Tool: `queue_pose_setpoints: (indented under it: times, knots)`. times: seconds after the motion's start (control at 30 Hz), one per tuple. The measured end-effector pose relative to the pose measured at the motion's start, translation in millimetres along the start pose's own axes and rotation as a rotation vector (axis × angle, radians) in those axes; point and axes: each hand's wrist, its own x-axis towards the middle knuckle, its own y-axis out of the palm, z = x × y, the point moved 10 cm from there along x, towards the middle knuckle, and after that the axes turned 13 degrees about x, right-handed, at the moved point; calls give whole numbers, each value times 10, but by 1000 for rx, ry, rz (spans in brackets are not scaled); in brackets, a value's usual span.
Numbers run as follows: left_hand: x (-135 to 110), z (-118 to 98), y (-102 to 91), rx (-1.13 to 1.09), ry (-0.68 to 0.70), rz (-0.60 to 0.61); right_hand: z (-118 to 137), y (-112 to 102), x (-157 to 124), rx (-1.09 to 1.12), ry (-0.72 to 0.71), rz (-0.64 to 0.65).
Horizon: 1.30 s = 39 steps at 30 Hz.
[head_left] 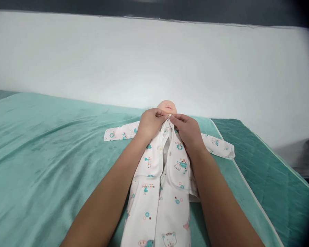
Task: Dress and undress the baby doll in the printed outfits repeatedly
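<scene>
A baby doll (167, 106) lies on its back on a green blanket (54, 144), dressed in a white printed romper (162, 192) with its sleeves spread out to both sides. My left hand (150, 123) and my right hand (187, 130) meet at the romper's collar just below the doll's chin. Both hands pinch the fabric edges at the top of the front opening, fingers closed. Below the hands the romper's front hangs partly apart, with a white button (160, 148) showing.
The blanket covers a bed with a darker green quilted mattress (267, 185) exposed on the right. A white wall (154, 61) runs behind the bed. The bed's right edge drops to a dark floor.
</scene>
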Motion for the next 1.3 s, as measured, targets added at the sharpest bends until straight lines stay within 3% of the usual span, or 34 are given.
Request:
queue_pose_setpoints:
  times: [0.27,0.47,0.73,1.3]
  knots:
    - [19,96,59,-52,-4,54,-11,52,-4,-103,49,161]
    - [-35,35,111,-132,-6,148,-22,84,-29,-231,107,254]
    - [-55,53,126,-162,-75,177,28,106,-33,-390,67,210]
    - [-54,84,138,-227,-45,217,65,153,-94,-379,51,284]
